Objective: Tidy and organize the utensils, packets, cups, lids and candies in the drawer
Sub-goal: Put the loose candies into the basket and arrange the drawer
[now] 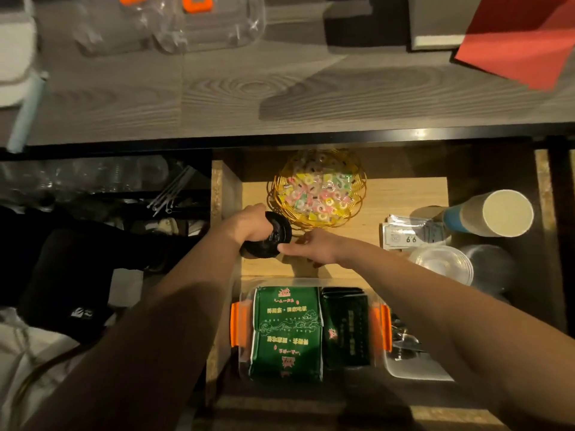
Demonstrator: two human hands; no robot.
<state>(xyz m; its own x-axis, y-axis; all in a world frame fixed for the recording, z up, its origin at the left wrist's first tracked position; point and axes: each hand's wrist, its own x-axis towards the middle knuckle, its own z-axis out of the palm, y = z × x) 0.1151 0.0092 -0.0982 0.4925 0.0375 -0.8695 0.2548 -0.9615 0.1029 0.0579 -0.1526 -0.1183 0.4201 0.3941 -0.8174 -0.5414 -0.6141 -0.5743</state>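
The wooden drawer (404, 194) stands pulled out below the desk. My left hand (249, 225) grips a stack of black cup lids (273, 236) at the drawer's left side, just in front of a gold wire basket (357, 194) full of wrapped ring candies (317, 191). My right hand (311, 247) rests beside the lids, its thumb and fingers touching the stack's right edge. A clear box with orange clips (238, 321) holds green and dark packets (286, 331) near the front. Paper cups (491, 214) lie on their side at the right.
Clear plastic lids (441, 265) and clear cups sit at the right, white packets (404, 234) behind them. A white tray with metal utensils (407, 340) lies front right. On the desk top (217, 98) are clear containers (168, 23) and a red sheet (522, 38).
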